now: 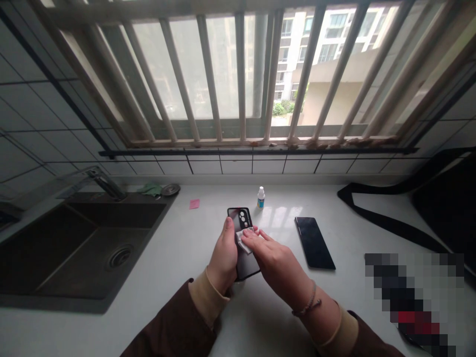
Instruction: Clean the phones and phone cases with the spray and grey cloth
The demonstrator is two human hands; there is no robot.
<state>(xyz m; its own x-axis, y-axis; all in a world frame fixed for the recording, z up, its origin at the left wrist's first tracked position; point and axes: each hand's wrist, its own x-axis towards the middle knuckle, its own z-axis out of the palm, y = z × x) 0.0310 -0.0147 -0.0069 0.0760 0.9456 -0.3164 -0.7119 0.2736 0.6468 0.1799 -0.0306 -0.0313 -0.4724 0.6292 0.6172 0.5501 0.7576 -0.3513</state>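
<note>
We wear a dark brown outer garment with 2 long sleeves, the left sleeve point(174, 325) and the right sleeve point(372, 344), both of smooth, matt cloth that lies in soft folds near the wrist. Under each brown sleeve shows a beige knitted cuff, the left cuff point(206, 297) thick and bunched behind the left hand point(223, 253), the right cuff point(340, 329) showing as a narrower band. Behind the right hand point(277, 263) we wear 1 thin bracelet point(308, 305) of small beads or knots on a cord, too small to tell which.
</note>
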